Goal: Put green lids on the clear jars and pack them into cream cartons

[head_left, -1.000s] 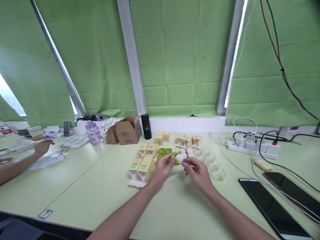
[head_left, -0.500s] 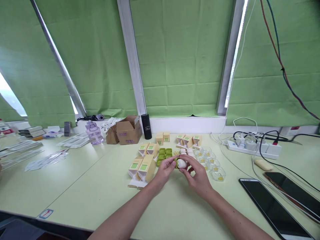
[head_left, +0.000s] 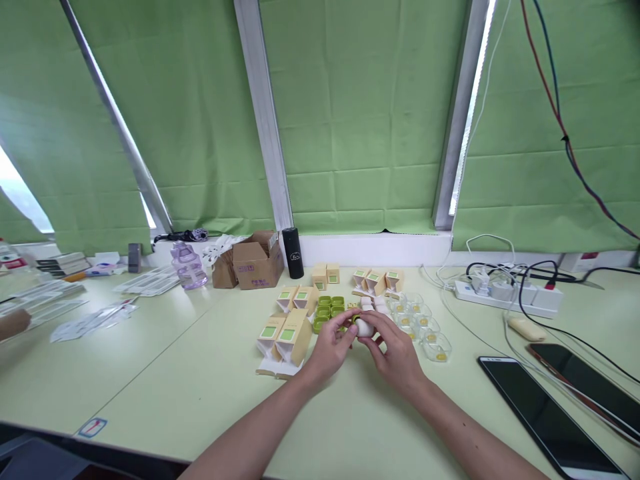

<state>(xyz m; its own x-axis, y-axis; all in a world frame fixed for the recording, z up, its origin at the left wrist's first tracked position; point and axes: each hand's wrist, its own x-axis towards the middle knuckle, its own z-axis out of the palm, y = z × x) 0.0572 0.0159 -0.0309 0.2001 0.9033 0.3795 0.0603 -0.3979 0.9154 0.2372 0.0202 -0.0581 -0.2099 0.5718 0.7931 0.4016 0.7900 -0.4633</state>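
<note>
Both hands meet over the middle of the table. My right hand [head_left: 393,343] grips a small rounded white piece [head_left: 365,328] with a green part [head_left: 355,319] at its upper left. The fingers of my left hand [head_left: 333,343] are closed on that green part. Just behind my left hand are green square cups [head_left: 331,307]. More white pieces [head_left: 381,305] stand behind my right hand. To its right lie several clear plastic cups [head_left: 437,347] with yellow centres. Cream boxes [head_left: 293,335] with green labels stand left of my left hand.
A cardboard box [head_left: 257,261], black cylinder [head_left: 293,253] and purple bottle [head_left: 189,265] stand at the back. Phones [head_left: 545,407], cables and a power strip [head_left: 510,298] lie right. Another person's hand [head_left: 14,325] rests over clear trays at the far left.
My left fingers have shifted over the green part, and the white piece has turned slightly. The other person's hand has come further into view at the far left.
</note>
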